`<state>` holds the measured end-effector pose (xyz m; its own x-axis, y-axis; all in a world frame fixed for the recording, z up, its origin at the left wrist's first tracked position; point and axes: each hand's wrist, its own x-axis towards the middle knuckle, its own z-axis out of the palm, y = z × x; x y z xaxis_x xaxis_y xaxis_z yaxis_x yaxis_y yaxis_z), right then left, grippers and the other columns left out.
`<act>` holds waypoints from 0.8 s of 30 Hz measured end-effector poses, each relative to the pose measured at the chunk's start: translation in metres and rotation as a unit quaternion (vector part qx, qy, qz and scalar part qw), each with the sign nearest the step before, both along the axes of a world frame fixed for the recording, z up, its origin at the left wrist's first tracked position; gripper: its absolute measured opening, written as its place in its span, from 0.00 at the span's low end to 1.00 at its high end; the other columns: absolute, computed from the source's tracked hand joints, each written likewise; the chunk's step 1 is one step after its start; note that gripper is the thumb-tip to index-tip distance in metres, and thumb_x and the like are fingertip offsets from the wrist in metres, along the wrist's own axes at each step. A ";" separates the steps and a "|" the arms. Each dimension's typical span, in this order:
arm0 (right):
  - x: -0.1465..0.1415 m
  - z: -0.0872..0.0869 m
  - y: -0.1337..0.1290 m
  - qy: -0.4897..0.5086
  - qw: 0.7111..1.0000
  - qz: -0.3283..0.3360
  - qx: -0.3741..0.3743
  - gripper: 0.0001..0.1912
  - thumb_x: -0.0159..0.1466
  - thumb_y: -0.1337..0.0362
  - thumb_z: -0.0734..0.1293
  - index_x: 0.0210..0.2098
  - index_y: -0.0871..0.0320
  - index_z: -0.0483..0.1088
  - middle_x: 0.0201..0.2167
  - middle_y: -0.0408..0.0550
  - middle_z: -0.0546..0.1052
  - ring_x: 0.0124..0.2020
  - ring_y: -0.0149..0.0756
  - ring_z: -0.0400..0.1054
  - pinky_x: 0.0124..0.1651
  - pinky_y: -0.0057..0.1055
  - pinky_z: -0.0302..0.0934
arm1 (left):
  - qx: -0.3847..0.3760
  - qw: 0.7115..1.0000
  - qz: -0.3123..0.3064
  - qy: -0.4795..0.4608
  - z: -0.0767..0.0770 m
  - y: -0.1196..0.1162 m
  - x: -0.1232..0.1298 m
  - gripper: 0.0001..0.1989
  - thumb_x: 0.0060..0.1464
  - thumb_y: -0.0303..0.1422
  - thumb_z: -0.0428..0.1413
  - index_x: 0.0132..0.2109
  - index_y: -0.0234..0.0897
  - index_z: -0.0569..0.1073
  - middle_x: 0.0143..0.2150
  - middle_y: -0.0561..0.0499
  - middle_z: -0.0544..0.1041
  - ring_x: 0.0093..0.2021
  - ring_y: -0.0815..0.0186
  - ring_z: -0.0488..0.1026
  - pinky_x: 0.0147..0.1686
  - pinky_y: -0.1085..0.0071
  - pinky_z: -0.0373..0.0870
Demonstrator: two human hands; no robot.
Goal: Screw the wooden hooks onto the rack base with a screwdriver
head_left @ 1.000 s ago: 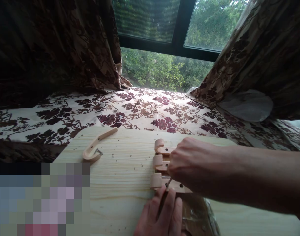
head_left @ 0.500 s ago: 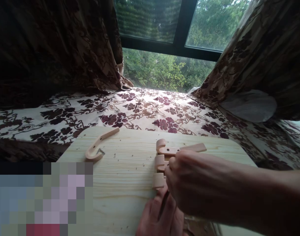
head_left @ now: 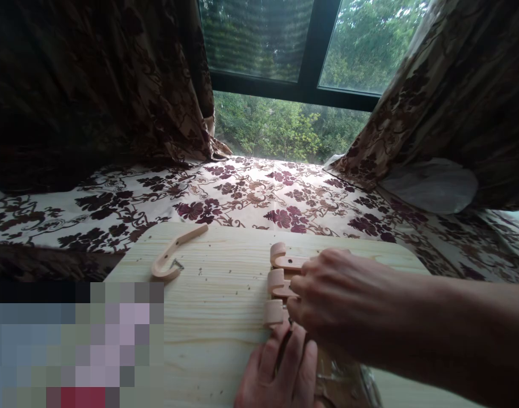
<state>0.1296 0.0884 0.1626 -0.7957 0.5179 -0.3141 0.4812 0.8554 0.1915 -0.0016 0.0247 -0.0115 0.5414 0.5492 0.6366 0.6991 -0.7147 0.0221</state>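
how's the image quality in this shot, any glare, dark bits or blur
Head view: bright daylight from the window behind; curtains sunk in shadow; right hand dim and slightly soft; lower left corner pixelated; glossy highlights beside the left hand.

Floral curtains (head_left: pixel 395 130) — daylit window (head_left: pixel 263 39), trees (head_left: pixel 280 124) outside

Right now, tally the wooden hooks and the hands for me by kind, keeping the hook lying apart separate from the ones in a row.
Hook lying apart: 1
Hooks in a row (far, middle, near): 3
Hands (left, right): 2
Total: 6
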 end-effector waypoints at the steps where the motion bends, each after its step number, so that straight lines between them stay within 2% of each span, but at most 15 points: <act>1: -0.001 -0.002 -0.003 -0.007 1.000 0.022 0.019 0.11 0.58 0.70 0.67 0.20 0.57 0.67 0.21 0.44 0.70 0.20 0.33 0.57 0.22 0.33 0.43 | -0.011 1.000 0.003 0.000 0.000 -0.001 0.001 0.16 0.61 0.39 0.44 0.50 0.42 0.70 0.51 0.51 0.71 0.51 0.60 0.67 0.37 0.68 0.68; 4: -0.007 -0.003 -0.005 -0.058 0.997 0.047 0.005 0.17 0.57 0.69 0.67 0.14 0.56 0.63 0.15 0.42 0.66 0.17 0.33 0.55 0.24 0.34 0.44 | -0.043 0.999 0.009 -0.002 0.000 -0.002 0.004 0.17 0.61 0.38 0.42 0.51 0.42 0.69 0.53 0.50 0.71 0.52 0.59 0.67 0.37 0.68 0.68; 7: -0.011 0.004 0.004 -0.083 0.995 0.020 -0.057 0.16 0.57 0.72 0.66 0.15 0.58 0.64 0.15 0.41 0.65 0.15 0.28 0.50 0.22 0.33 0.44 | -0.030 0.999 0.004 -0.015 -0.002 -0.001 0.003 0.17 0.63 0.38 0.41 0.50 0.42 0.70 0.52 0.52 0.71 0.52 0.60 0.66 0.38 0.68 0.67; 12: -0.004 0.013 0.021 -0.050 0.985 -0.105 -0.124 0.06 0.54 0.73 0.66 0.23 0.60 0.72 0.18 0.42 0.69 0.14 0.25 0.45 0.17 0.29 0.40 | 0.018 1.000 -0.008 -0.013 -0.004 0.002 -0.002 0.17 0.63 0.40 0.41 0.48 0.41 0.71 0.50 0.52 0.72 0.52 0.60 0.66 0.40 0.67 0.66; 15: 0.002 0.013 0.021 0.004 0.970 -0.201 -0.135 0.08 0.57 0.69 0.64 0.23 0.59 0.72 0.16 0.41 0.66 0.13 0.25 0.46 0.17 0.28 0.38 | 0.010 1.000 -0.010 0.003 -0.003 0.002 -0.004 0.18 0.63 0.41 0.40 0.48 0.41 0.70 0.52 0.52 0.71 0.53 0.61 0.65 0.41 0.68 0.65; 17: 0.002 0.012 0.017 -0.010 0.967 -0.219 -0.126 0.09 0.58 0.69 0.64 0.22 0.60 0.72 0.16 0.42 0.65 0.13 0.25 0.47 0.17 0.28 0.38 | 0.008 1.000 -0.011 0.009 -0.003 0.002 -0.005 0.19 0.64 0.41 0.38 0.49 0.41 0.69 0.53 0.52 0.71 0.53 0.61 0.65 0.42 0.68 0.65; 19: 0.000 0.011 0.011 -0.026 0.980 -0.169 -0.097 0.06 0.58 0.71 0.65 0.26 0.61 0.72 0.18 0.42 0.67 0.15 0.26 0.49 0.18 0.30 0.40 | 0.006 1.000 -0.012 0.011 -0.002 0.001 -0.004 0.18 0.63 0.41 0.39 0.50 0.41 0.69 0.52 0.52 0.71 0.53 0.61 0.65 0.42 0.67 0.66; 21: -0.002 0.008 0.004 -0.015 0.995 -0.082 -0.047 0.05 0.58 0.73 0.65 0.26 0.61 0.71 0.21 0.43 0.70 0.18 0.29 0.53 0.20 0.31 0.41 | -0.001 1.000 -0.008 0.010 0.000 0.000 -0.002 0.17 0.61 0.43 0.44 0.49 0.41 0.69 0.50 0.52 0.72 0.51 0.61 0.66 0.40 0.67 0.67; 24: -0.002 -0.001 -0.003 0.009 1.000 0.020 0.016 0.12 0.58 0.72 0.66 0.19 0.59 0.67 0.21 0.45 0.71 0.20 0.31 0.57 0.24 0.33 0.43 | -0.021 1.000 0.002 0.010 0.002 -0.001 0.001 0.19 0.55 0.45 0.52 0.50 0.41 0.69 0.51 0.53 0.72 0.50 0.60 0.66 0.37 0.67 0.68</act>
